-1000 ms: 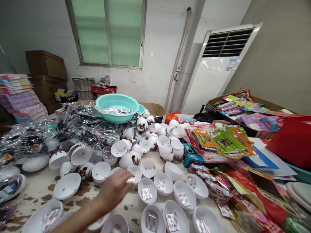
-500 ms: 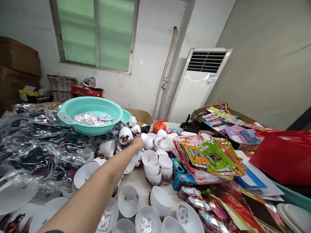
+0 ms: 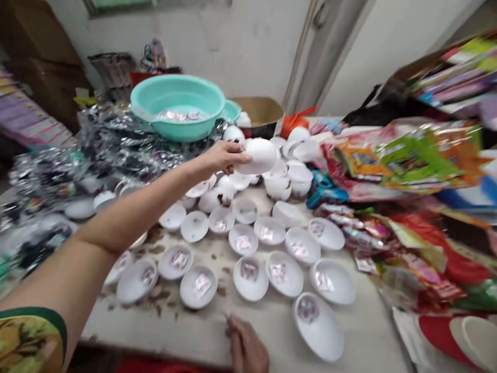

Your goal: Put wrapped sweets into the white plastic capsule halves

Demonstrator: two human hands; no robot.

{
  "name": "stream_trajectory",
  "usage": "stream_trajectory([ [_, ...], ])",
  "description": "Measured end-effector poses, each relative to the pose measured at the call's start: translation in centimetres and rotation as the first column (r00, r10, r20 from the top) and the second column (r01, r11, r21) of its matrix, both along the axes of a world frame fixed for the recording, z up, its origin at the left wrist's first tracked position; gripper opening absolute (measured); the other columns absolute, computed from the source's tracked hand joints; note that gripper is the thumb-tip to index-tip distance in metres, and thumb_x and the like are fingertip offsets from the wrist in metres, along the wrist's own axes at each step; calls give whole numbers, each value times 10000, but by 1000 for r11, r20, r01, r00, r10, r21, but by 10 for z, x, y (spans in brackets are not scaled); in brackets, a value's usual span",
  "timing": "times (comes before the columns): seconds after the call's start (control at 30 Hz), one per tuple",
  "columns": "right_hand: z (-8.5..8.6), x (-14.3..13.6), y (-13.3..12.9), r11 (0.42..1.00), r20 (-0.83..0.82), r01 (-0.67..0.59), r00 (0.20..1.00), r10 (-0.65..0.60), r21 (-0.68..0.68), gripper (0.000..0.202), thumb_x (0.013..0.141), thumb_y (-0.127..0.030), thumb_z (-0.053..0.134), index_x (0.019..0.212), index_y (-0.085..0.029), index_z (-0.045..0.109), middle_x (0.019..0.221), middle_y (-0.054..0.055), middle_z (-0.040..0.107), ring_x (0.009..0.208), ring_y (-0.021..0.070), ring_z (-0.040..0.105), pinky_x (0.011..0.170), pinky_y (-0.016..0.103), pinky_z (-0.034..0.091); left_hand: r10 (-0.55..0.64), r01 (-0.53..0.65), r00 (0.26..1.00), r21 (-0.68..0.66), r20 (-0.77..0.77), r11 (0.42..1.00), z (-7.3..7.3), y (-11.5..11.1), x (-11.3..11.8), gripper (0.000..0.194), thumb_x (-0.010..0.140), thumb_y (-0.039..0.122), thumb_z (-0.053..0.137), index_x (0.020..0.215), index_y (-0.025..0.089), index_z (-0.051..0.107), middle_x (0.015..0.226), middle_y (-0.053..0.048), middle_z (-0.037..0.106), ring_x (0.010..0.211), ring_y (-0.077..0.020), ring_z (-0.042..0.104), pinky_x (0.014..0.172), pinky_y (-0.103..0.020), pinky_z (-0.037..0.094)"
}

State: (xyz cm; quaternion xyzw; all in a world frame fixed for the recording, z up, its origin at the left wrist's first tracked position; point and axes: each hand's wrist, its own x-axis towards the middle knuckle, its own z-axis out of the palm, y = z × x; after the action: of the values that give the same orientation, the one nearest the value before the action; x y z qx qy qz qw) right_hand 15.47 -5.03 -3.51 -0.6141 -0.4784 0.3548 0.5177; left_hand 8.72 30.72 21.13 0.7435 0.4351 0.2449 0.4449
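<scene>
My left hand [image 3: 223,156] is stretched out over the table, thumb and fingers pinching the rim of a white plastic half-shell [image 3: 262,155], shaped like half an egg. Beneath it is a pile of similar white shells [image 3: 277,185], some with brown markings. Nearer me, more half-shells stand with their hollow side up, several holding a small pink-and-white packet [image 3: 202,285]. My right hand [image 3: 248,344] rests low at the table's front edge, fingers curled together; blur hides whether they hold anything.
A turquoise basin [image 3: 178,88] with many small packets stands at the back left. Crumpled clear plastic bags [image 3: 128,140] cover the left side. On the right lie green and orange packets [image 3: 419,158], blue boxes [image 3: 326,189] and shiny wrapped items. A cardboard box [image 3: 260,111] is behind.
The view has tilted down, bringing the front rows of shells into sight. My left hand has lifted a white half-shell off the pile. My right hand has come into view.
</scene>
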Motion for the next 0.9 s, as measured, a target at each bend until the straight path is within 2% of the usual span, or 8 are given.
stream_trajectory([
  [0.1, -3, -11, -15, 999, -146, -12, 989, 7, -36, 311, 959, -439, 548, 1069, -198, 712, 931, 96, 736, 725, 196, 717, 518, 242, 568, -118, 114, 982, -35, -148, 993, 13, -99, -86, 267, 775, 343, 718, 750, 83, 664, 611, 36, 543, 533, -49, 495, 522, -151, 357],
  [0.17, 4, -8, -12, 992, -278, 41, 958, -73, -121, 342, 925, -464, 593, 1047, -168, 714, 884, 104, 742, 633, 193, 707, 439, 223, 541, -138, 111, 970, -137, -201, 984, 3, -175, -128, 241, 808, 353, 694, 726, 129, 662, 629, 28, 576, 558, -76, 520, 509, -169, 363],
  [0.27, 21, 2, -9, 961, -427, 132, 875, -228, -243, 406, 850, -515, 683, 953, -123, 705, 741, 92, 729, 525, 181, 666, 400, 218, 524, -72, 59, 954, -52, -292, 997, -44, -265, -153, 151, 839, 304, 675, 751, 181, 680, 755, 15, 639, 678, -114, 581, 570, -201, 404],
  [0.33, 31, 8, -15, 949, -499, 196, 814, -298, -249, 437, 789, -527, 745, 931, -117, 693, 761, 98, 727, 538, 198, 675, 375, 218, 512, -44, 84, 939, 104, -342, 991, -82, -302, -148, 105, 832, 258, 687, 749, 198, 663, 751, 22, 638, 666, -121, 581, 563, -218, 387],
  [0.47, 40, 12, -35, 941, -523, 285, 782, -340, -185, 432, 773, -490, 775, 1008, -137, 691, 848, 100, 723, 545, 205, 683, 334, 212, 490, 72, 265, 843, 529, -533, 806, -139, -326, -118, 162, 821, 264, 715, 737, 196, 594, 737, -4, 630, 667, -186, 574, 548, -274, 364],
  [0.6, 45, 7, -39, 989, -417, 146, 897, -146, -31, 276, 880, -418, 676, 1027, -187, 715, 1077, 132, 701, 577, 183, 698, 367, 215, 521, 159, 335, 823, 693, -545, 638, -160, -320, -103, 187, 805, 226, 731, 745, 194, 557, 717, -13, 617, 656, -204, 550, 532, -281, 351],
  [0.73, 49, 3, -24, 993, -250, -83, 963, 103, 88, 200, 953, -348, 564, 1022, -248, 723, 1293, 119, 623, 617, 143, 689, 436, 223, 550, 81, 328, 880, 722, -468, 609, -165, -317, -108, 139, 912, 168, 572, 782, 198, 538, 730, -16, 595, 670, -192, 539, 555, -283, 367],
  [0.9, 47, 9, -9, 978, 4, -156, 988, 157, 139, 221, 949, -291, 534, 1043, -256, 732, 1234, 97, 664, 808, 190, 706, 608, 268, 611, 28, 201, 959, 744, -283, 638, -177, -322, -127, 229, 984, 251, 461, 800, 214, 593, 738, -16, 603, 660, -162, 562, 579, -271, 423],
])
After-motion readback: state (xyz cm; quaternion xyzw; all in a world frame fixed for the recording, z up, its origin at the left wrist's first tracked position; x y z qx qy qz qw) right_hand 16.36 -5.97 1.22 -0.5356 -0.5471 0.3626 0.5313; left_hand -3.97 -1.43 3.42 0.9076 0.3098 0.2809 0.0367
